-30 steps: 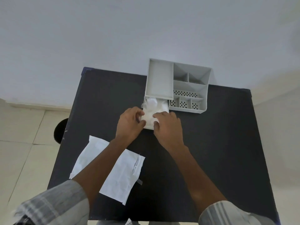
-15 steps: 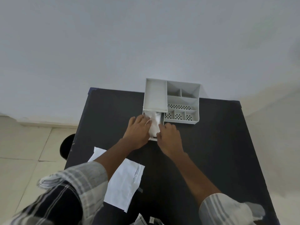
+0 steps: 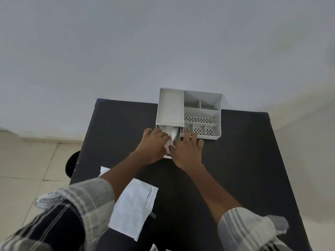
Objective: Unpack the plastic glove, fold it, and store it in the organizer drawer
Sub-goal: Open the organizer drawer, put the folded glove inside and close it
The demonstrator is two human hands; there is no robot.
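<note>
A grey desk organizer stands at the far edge of the black table, its drawer pulled out toward me. The folded clear plastic glove lies inside the drawer, mostly covered by my hands. My left hand rests flat on the drawer's left side, its fingers on the glove. My right hand lies spread over the drawer's right side and front, fingertips touching the organizer's front compartments. Neither hand grips anything.
An empty white paper wrapper lies on the table under my left forearm. A dark round stool stands on the tiled floor left of the table. A pale wall rises behind the organizer.
My hands have moved forward with the drawer, which has slid partway into the organizer. Less of the glove shows. The right hand has flattened and spread its fingers.
</note>
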